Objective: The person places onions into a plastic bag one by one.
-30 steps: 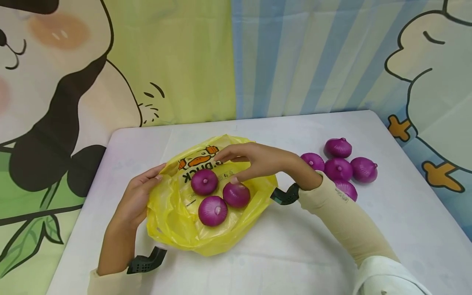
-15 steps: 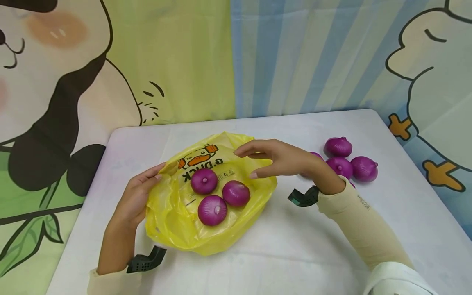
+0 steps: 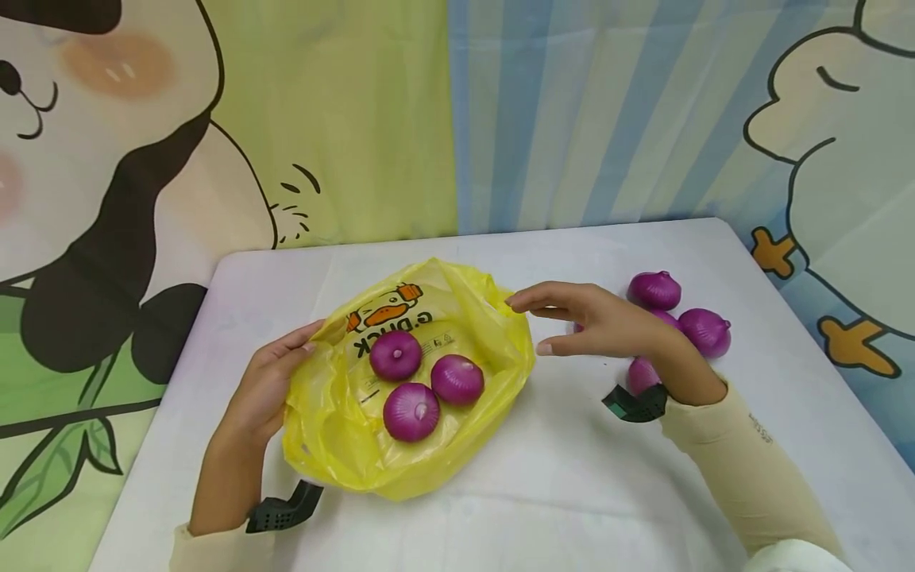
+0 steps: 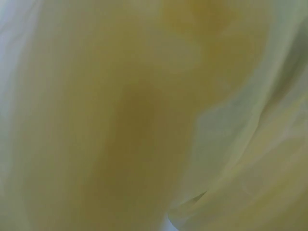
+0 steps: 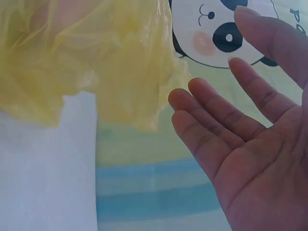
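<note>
A yellow plastic bag (image 3: pixel 493 342) with a duck print lies spread with its mouth facing up. Three purple onions rest inside it: one at the upper left (image 3: pixel 396 355), one at the right (image 3: pixel 457 380) and one in front (image 3: pixel 411 412). My left hand (image 3: pixel 263 389) pinches the bag's left rim between thumb and fingers. Just right of the bag hovers my right hand (image 3: pixel 608 322), fingers extended and holding nothing; the right wrist view shows its bare palm (image 5: pixel 269 163). Blurred yellow plastic (image 4: pixel 139 134) fills the left wrist view.
Several more purple onions (image 3: pixel 654 291) lie grouped on the right of the white table (image 3: pixel 543 508), some partly hidden behind my right hand and wrist. A cartoon-printed cloth (image 3: pixel 343 119) hangs behind the table. Dark wrist cameras (image 3: pixel 286 508) sit on both wrists.
My right hand has left the onion at the right inside the bag and moved out rightward past the bag's edge. The left hand stays on the rim, and the three onions stay put.
</note>
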Tool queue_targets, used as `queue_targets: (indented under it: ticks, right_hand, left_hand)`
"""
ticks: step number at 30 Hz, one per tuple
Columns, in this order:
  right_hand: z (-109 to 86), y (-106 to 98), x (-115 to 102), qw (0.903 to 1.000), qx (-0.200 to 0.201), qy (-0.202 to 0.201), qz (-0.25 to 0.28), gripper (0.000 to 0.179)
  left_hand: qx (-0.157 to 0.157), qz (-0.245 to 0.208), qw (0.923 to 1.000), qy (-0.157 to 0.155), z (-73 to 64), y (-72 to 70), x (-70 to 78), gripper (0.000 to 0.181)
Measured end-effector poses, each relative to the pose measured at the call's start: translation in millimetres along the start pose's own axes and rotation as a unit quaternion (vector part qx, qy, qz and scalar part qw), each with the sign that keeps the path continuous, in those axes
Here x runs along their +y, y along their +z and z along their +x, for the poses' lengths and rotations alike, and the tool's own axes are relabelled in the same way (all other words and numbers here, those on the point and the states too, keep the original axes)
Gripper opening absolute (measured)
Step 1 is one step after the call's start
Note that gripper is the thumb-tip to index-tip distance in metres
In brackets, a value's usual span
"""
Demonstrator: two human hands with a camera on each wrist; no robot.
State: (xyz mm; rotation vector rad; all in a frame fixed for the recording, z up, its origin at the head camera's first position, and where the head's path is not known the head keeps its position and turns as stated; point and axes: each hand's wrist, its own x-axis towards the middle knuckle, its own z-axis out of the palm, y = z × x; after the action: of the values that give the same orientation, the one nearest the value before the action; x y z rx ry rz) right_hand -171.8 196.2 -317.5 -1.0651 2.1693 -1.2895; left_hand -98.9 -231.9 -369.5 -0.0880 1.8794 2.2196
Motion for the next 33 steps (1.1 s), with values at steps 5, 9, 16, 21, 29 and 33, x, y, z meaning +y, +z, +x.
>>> queue_targets:
  ticks: [5,9,16,21,29,33]
  right_hand:
    - [-23.3,-2,8,0.9992,0.024,0.031,-0.012,0.053]
    - [-42.3,-3,16,0.9984,0.041,0.036,-0.014,0.053]
    - [-69.8,-4,31,0.9973,0.068,0.026,-0.010,0.056]
    - [-89.9,-6,40,0.9933,0.101,0.049,-0.027,0.060]
    - [-118.5,-11,56,0.9912,0.122,0.037,-0.037,0.060]
    - [-130.5,-16,63,0.9897,0.132,0.031,-0.047,0.061]
  left_hand:
    - [-0.002,-0.003,1.0000,-0.003,-0.8,0.4,-0.4,0.050]
    - [0.000,-0.003,1.0000,-0.002,-1.4,1.0,0.6,0.050]
    - [0.004,0.002,1.0000,-0.004,-1.0,1.5,1.3,0.050]
    - [0.001,-0.008,1.0000,-0.002,-1.2,1.3,0.5,0.051]
    - [-0.006,-0.011,0.9999,-0.007,-0.3,1.0,-0.5,0.049]
    - [0.000,-0.007,0.9999,-0.008,0.0,0.7,0.1,0.048]
